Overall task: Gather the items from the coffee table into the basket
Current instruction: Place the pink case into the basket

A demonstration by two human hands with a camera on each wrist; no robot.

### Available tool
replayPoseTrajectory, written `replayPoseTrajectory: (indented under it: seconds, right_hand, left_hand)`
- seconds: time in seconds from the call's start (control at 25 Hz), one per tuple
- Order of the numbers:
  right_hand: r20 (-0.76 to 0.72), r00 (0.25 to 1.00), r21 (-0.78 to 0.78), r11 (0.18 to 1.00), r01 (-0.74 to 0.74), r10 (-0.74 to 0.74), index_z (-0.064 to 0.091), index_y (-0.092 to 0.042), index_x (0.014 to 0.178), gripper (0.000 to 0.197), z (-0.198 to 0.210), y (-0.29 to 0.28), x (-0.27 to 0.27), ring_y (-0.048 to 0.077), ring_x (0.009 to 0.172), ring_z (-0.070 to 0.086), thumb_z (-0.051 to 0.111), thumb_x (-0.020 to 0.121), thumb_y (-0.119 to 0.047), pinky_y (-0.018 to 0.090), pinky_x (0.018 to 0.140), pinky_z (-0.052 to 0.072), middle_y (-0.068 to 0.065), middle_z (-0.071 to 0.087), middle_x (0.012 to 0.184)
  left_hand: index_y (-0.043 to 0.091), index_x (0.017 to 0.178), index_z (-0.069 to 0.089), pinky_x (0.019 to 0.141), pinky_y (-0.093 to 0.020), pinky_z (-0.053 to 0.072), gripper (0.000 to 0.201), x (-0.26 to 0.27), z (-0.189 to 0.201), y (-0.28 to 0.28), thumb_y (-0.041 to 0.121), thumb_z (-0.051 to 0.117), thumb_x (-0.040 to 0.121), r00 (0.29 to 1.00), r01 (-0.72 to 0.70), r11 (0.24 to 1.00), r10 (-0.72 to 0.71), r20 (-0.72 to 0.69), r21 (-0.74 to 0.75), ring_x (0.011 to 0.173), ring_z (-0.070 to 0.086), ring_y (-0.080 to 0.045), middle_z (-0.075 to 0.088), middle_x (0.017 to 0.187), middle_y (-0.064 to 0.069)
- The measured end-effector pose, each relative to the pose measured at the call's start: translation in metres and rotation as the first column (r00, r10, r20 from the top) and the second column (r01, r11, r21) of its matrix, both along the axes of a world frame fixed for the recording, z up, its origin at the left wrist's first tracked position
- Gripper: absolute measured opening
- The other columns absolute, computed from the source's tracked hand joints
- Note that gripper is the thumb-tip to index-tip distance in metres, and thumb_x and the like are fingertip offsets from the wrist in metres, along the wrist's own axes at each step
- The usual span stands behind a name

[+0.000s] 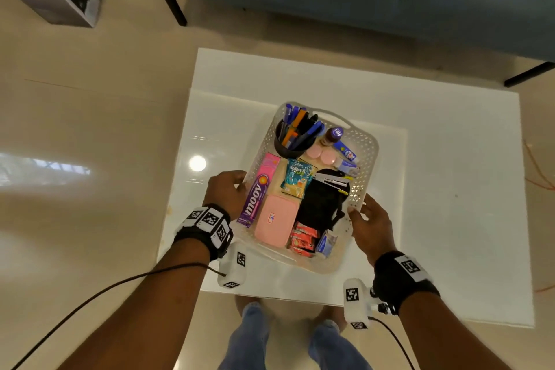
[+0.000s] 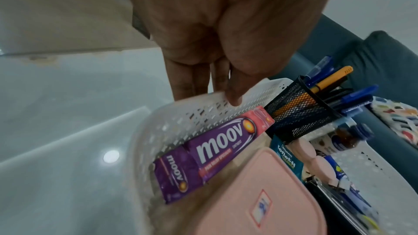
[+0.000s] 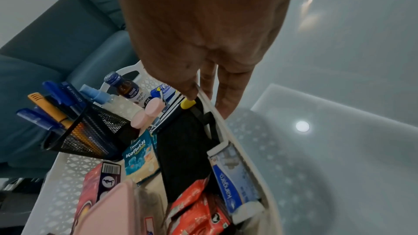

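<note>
Coffee table (image 1: 450,159) looked bare, basket (image 1: 368,156) sat mid-table already packed with box (image 1: 257,189), pink case (image 1: 274,221), pen cup (image 1: 292,144), left hand (image 1: 225,189) and right hand (image 1: 372,225) each gripped a side rim, gathering seemed done.

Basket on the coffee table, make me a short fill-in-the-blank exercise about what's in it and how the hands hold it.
1. The pens stand in a black mesh ____ at the far end of the basket.
2. The purple Moov box lies along the basket's ____ wall.
3. The left hand and right hand both grip the basket's ____.
4. The pink case lies right beside the ____ box.

Missing words: holder; left; rim; Moov
</note>
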State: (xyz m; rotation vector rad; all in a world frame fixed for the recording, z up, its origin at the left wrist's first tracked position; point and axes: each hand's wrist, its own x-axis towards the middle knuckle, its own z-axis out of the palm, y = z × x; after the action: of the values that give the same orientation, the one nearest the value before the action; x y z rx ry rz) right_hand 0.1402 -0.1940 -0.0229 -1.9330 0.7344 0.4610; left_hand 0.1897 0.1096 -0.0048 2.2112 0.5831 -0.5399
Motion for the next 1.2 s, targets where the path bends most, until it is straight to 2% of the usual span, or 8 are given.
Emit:
replayPoseTrajectory:
  seconds: [0.08,0.24,0.36,0.52,0.64,0.8,1.08,1.2]
  right_hand:
    - [0.006,1.000,0.046,0.999,0.002,-0.002,0.059,-0.030,0.141,0.042,0.002,0.009,0.011,0.025,0.116,0.068,0.061,0.101,-0.017,0.054,0.094,0.059,0.001,0.071,0.128]
    - [0.081,0.990,0.043,0.992,-0.116,0.113,0.059,-0.028,0.143,0.044,0.000,0.040,0.062,0.023,0.118,0.068,0.063,0.100,-0.018,0.053,0.093,0.060,0.002,0.070,0.130]
    - [0.118,0.968,0.014,0.975,-0.223,0.219,0.059,-0.028,0.143,0.043,-0.006,0.071,0.110,0.022,0.121,0.066,0.062,0.101,-0.021,0.049,0.097,0.058,0.004,0.070,0.132]
    - [0.163,0.946,-0.009,0.959,-0.282,0.279,0.058,-0.020,0.145,0.045,-0.016,0.112,0.173,0.023,0.125,0.064,0.062,0.100,-0.019,0.044,0.104,0.054,0.007,0.068,0.134]
    - [0.177,0.930,-0.034,0.947,-0.320,0.321,0.057,-0.020,0.146,0.046,-0.018,0.136,0.212,0.025,0.124,0.064,0.060,0.100,-0.021,0.045,0.105,0.054,0.008,0.068,0.134]
    - [0.179,0.921,-0.037,0.938,-0.345,0.346,0.053,-0.020,0.149,0.048,-0.023,0.156,0.240,0.029,0.122,0.065,0.060,0.101,-0.026,0.050,0.103,0.054,0.011,0.067,0.136]
    - [0.161,0.940,0.017,0.952,-0.306,0.299,0.051,-0.025,0.150,0.050,-0.030,0.162,0.245,0.030,0.122,0.065,0.059,0.101,-0.032,0.053,0.104,0.054,0.009,0.067,0.135]
    - [0.158,0.940,0.020,0.951,-0.309,0.302,0.050,-0.025,0.150,0.051,-0.033,0.161,0.245,0.030,0.122,0.065,0.060,0.101,-0.034,0.053,0.103,0.054,0.009,0.067,0.135]
  left_hand:
    - [0.007,0.125,0.070,0.092,-0.021,0.041,0.028,0.001,0.000,0.009,0.011,0.059,0.099,0.999,-0.054,0.999,0.054,-0.002,0.007,0.113,0.066,-0.026,0.071,0.122,-0.010]
    - [0.013,0.114,0.076,0.082,-0.021,0.042,0.023,0.015,0.002,0.044,0.016,0.058,0.100,0.992,-0.126,0.992,0.126,0.012,0.024,0.095,0.066,-0.020,0.075,0.110,-0.007]
    - [0.013,0.111,0.077,0.087,-0.021,0.043,0.021,0.035,0.005,0.072,0.017,0.061,0.097,0.973,-0.228,0.973,0.226,0.041,0.032,0.107,0.067,-0.028,0.075,0.110,-0.009]
    - [0.011,0.128,0.069,0.102,-0.026,0.043,0.031,0.072,0.006,0.103,0.015,0.058,0.099,0.946,-0.322,0.946,0.320,0.058,0.034,0.122,0.062,-0.030,0.070,0.126,-0.011]
    - [0.015,0.126,0.070,0.093,-0.020,0.041,0.034,0.095,0.009,0.121,0.008,0.053,0.097,0.959,-0.277,0.961,0.275,0.067,0.024,0.117,0.063,-0.030,0.071,0.123,-0.009]
    - [0.017,0.124,0.071,0.093,-0.023,0.041,0.036,0.122,0.011,0.141,0.005,0.050,0.097,0.965,-0.253,0.967,0.250,0.085,0.038,0.117,0.063,-0.034,0.071,0.124,-0.011]
    - [0.016,0.129,0.068,0.098,-0.028,0.043,0.037,0.132,0.011,0.151,0.005,0.048,0.099,0.969,-0.235,0.971,0.230,0.090,0.047,0.119,0.062,-0.035,0.069,0.129,-0.012]
    - [0.018,0.130,0.067,0.095,-0.026,0.042,0.039,0.132,0.005,0.152,0.004,0.047,0.099,0.970,-0.231,0.971,0.226,0.093,0.053,0.119,0.062,-0.036,0.069,0.129,-0.011]
